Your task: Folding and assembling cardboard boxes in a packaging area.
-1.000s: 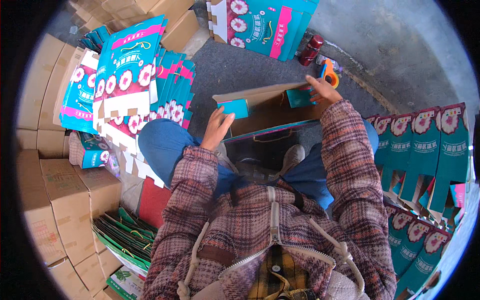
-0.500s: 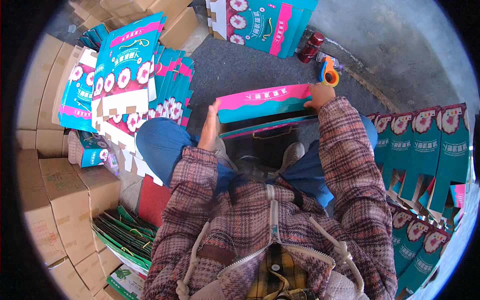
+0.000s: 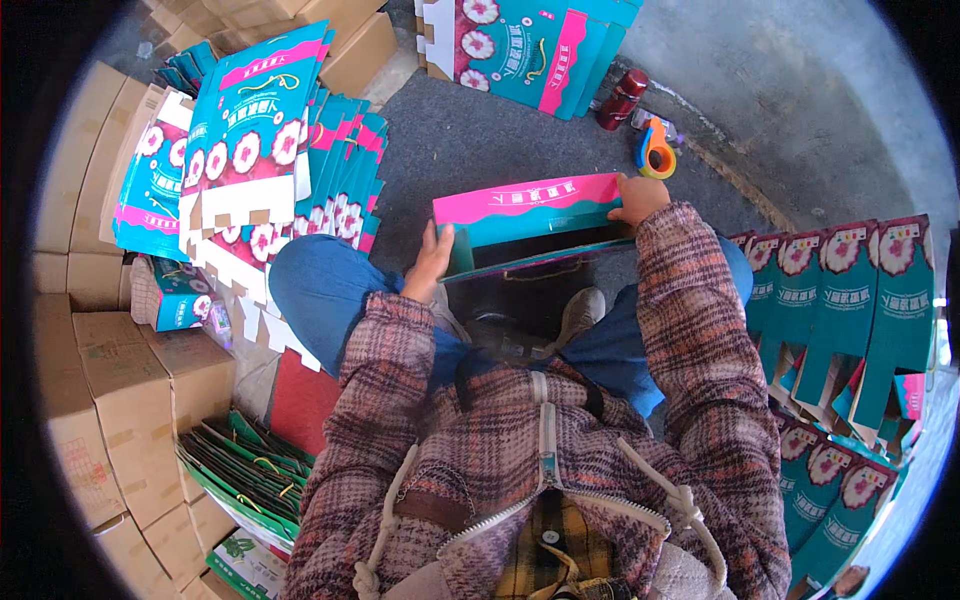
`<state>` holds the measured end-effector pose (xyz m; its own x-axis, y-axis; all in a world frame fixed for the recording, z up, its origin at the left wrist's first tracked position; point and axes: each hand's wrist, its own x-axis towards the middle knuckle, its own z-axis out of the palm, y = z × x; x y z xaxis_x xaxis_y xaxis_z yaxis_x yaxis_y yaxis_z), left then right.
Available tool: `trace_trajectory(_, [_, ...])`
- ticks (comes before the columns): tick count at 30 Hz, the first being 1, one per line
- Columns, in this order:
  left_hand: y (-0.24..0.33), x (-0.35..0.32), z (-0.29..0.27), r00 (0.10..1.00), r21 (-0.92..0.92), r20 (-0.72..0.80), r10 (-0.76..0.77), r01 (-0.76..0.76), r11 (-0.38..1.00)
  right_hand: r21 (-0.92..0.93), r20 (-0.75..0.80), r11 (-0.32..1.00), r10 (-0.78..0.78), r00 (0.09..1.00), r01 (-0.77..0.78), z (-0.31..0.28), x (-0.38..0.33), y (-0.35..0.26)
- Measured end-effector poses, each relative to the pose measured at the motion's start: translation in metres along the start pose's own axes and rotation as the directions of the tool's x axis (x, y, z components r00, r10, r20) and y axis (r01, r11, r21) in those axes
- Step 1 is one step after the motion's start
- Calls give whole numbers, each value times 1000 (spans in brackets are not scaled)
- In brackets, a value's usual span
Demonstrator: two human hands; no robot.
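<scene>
Above the dark floor point(image 3: 440, 140), inside its right-hand edge, we hold an open pink-and-teal box point(image 3: 530, 222), our left hand point(image 3: 428, 262) in a closed grip on one end, our right hand point(image 3: 641, 200) pinching the other. Beside that floor edge stand a tape dispenser point(image 3: 644, 160) and red bottle point(image 3: 621, 100).

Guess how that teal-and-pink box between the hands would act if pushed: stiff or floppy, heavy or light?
The teal-and-pink box is probably light for its size: it looks like thin cardboard. Its pink-edged flap would likely give inward, as a dark opening shows beside it. That flap may be fairly stiff, though, looking nearly flat.
</scene>
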<state>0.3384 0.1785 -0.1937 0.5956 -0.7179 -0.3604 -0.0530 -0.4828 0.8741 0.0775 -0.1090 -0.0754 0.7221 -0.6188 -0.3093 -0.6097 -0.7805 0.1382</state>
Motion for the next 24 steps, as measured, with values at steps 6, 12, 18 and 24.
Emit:
trace_trajectory(6, [20, -3, 6, 986, 181, 5, 169, -167, 969, 390, -89, 918, 122, 988, -78, -1, -9, 20])
trace_trajectory(12, [19, 0, 3, 982, 210, -4, 190, -185, 960, 718, 14, 678, 216, 976, -160, -1, -26, 26])
trace_trajectory(18, [30, -4, 6, 992, 233, -18, 124, -117, 966, 609, 19, 788, 94, 995, -86, 17, -33, 58])
trace_trajectory(24, [25, -7, 8, 991, 195, -50, 127, -115, 974, 376, 380, 911, 13, 925, -167, -27, -55, 14])
